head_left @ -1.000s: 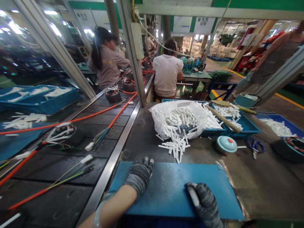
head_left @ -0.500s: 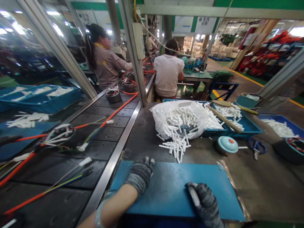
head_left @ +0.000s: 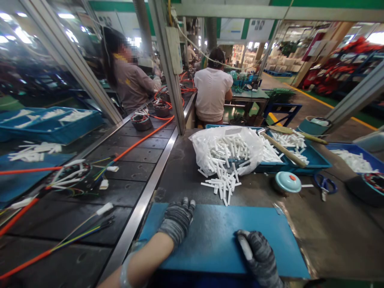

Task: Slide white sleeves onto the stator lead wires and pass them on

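Observation:
My left hand [head_left: 177, 221], in a grey striped glove with pale fingertips, lies palm down on the blue mat [head_left: 210, 240], its fingers stretched forward. To the right, my right hand [head_left: 257, 254] rests on the same mat in a matching glove. Its fingers are curled in and the thumb lies along them; nothing shows sticking out of it. Beyond the mat, short white tubes [head_left: 223, 186] spill from a clear plastic bag [head_left: 198, 144]. Neither hand touches them. A round light-blue lidded container [head_left: 288, 182] and blue-handled scissors [head_left: 325, 185] lie further right.
A conveyor [head_left: 120, 216] on the left carries orange cables [head_left: 147, 138] with connectors and wound stators [head_left: 142, 122]. A metal post [head_left: 169, 68] rises beyond the bench. A wooden-handled tool [head_left: 283, 150] crosses a blue tray [head_left: 318, 158]. Two co-workers sit ahead.
Cables and stators on the conveyor have shifted slightly left and toward me. The co-worker at left has leaned left, with an arm raised. Both my hands have stayed still.

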`<action>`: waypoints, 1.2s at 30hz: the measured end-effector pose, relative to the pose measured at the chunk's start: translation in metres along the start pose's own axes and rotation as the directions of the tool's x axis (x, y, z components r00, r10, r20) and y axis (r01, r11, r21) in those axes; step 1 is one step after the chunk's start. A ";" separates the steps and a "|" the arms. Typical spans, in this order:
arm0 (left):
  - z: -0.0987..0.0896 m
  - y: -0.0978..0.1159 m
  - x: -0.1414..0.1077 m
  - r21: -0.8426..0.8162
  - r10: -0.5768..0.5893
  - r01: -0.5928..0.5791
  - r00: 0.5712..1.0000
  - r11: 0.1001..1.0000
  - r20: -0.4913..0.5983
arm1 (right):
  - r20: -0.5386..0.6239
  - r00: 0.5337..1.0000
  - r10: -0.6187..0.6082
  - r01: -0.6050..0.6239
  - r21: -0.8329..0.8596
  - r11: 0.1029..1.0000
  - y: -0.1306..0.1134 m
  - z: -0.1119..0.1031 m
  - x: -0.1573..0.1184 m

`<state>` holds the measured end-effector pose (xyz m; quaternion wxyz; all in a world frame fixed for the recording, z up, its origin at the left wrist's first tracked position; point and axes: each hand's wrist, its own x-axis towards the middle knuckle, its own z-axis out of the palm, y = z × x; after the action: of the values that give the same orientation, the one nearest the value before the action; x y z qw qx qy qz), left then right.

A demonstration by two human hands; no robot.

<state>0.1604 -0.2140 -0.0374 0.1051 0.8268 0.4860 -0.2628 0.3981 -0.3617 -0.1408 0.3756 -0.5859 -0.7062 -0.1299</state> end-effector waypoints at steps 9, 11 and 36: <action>-0.001 0.000 0.002 0.004 0.000 0.000 1.000 1.000 -0.006 | -0.021 1.000 -0.019 0.019 -0.013 1.000 -0.002 -0.001 0.002; -0.001 0.001 0.001 0.001 -0.002 0.002 1.000 1.000 0.001 | -0.010 1.000 0.005 -0.005 -0.005 1.000 -0.001 0.002 -0.002; -0.011 0.002 -0.002 -0.002 0.002 -0.002 0.999 1.000 0.050 | -0.020 1.000 0.006 -0.006 0.017 1.000 0.002 0.003 -0.001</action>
<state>0.1654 -0.2115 -0.0272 0.1182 0.8204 0.4827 -0.2830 0.3990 -0.3602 -0.1440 0.3878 -0.5835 -0.7018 -0.1288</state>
